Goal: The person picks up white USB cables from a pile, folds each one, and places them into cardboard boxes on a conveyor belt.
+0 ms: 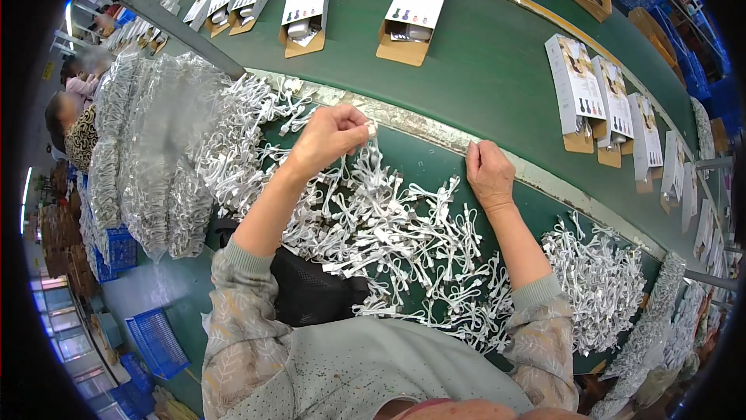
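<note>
My left hand (pixel 332 139) pinches the white plug end of a short charging cable (pixel 372 130) above the table, near the conveyor's edge rail. Below it spreads a large heap of looped white cables (pixel 388 222) with small plugs. My right hand (pixel 491 175) is closed, its knuckles beside the rail to the right of the heap. Whatever its curled fingers may hold is hidden. A second dense pile of white cables (pixel 594 288) lies to the right of my right forearm.
Beyond the painted metal rail (pixel 420 126), a green conveyor belt (pixel 482 55) carries open printed boxes, such as one box (pixel 416 0) at the back. Clear bags of cables (pixel 155 148) are stacked left. A black mesh bag (pixel 315 292) sits before me. People (pixel 78 125) are farther left.
</note>
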A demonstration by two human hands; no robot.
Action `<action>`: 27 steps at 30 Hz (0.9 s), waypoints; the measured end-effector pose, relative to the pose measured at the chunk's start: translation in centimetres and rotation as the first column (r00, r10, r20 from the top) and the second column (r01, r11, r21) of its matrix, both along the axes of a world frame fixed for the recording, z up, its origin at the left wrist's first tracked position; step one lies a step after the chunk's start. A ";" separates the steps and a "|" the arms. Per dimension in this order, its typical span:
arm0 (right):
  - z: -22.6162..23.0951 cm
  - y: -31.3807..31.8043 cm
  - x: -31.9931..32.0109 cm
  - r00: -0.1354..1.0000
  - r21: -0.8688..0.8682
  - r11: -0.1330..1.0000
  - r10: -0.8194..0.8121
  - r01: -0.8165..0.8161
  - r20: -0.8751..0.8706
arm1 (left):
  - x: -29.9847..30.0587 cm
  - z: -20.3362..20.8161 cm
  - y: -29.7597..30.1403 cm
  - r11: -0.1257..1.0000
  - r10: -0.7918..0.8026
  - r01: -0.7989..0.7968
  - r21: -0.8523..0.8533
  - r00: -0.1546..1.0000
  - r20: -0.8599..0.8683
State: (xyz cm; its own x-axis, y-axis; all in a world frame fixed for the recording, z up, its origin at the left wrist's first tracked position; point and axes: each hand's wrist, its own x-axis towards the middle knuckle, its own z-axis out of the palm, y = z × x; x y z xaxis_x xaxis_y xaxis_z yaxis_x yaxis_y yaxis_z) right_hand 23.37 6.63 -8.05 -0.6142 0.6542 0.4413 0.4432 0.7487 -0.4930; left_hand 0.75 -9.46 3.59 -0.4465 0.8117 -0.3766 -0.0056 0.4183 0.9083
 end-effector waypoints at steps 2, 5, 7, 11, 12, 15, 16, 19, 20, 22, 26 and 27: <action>-0.5 0.0 0.4 1.000 -0.002 1.000 -0.011 0.011 -0.006 | -0.5 0.0 1.4 0.997 0.031 -0.051 0.062 0.957 0.289; -0.2 0.5 0.0 1.000 0.015 1.000 -0.001 0.001 -0.027 | -0.8 -1.1 4.5 0.998 0.002 0.004 0.062 0.996 -0.090; -0.2 0.2 0.4 1.000 -0.008 1.000 0.004 -0.004 -0.024 | 0.3 -1.7 5.6 0.992 0.049 -0.051 0.115 0.998 0.026; 0.1 0.3 0.5 1.000 -0.025 1.000 -0.001 0.000 -0.022 | 1.5 -4.7 10.5 0.889 0.217 0.131 0.438 0.723 -0.656; 0.3 0.1 0.5 0.999 -0.015 1.000 0.000 0.000 -0.032 | 1.1 -5.6 11.8 0.871 0.249 0.280 0.404 0.457 -0.854; 0.0 0.0 0.5 0.999 -0.031 1.000 -0.008 0.007 -0.031 | 0.1 -8.2 15.8 0.899 0.175 0.352 0.261 0.259 -0.950; 0.0 -0.1 0.3 1.000 -0.029 1.000 -0.009 0.008 -0.030 | -0.5 -9.4 16.8 0.925 0.097 0.347 0.156 0.183 -0.978; -0.1 -0.4 0.1 0.999 -0.058 0.998 0.010 -0.012 -0.037 | -1.2 -11.6 18.8 0.946 0.003 0.323 0.037 0.105 -0.994; -0.2 -0.2 0.1 1.000 -0.065 0.998 0.009 -0.010 -0.028 | -0.6 -11.9 18.8 0.930 0.080 0.344 0.127 0.147 -0.986; -0.6 0.2 0.4 1.000 -0.024 1.000 0.000 -0.001 -0.028 | 0.5 -10.6 18.3 0.939 -0.161 0.337 -0.068 0.258 -0.953; -0.2 0.5 0.5 1.000 -0.033 0.999 -0.004 0.003 -0.025 | 4.5 -4.3 11.8 0.743 -0.449 0.635 -0.214 0.235 -0.862; -0.3 0.4 0.3 1.000 -0.029 1.000 -0.006 0.005 -0.031 | 5.3 -4.5 9.9 0.628 -0.484 0.764 -0.151 0.231 -0.844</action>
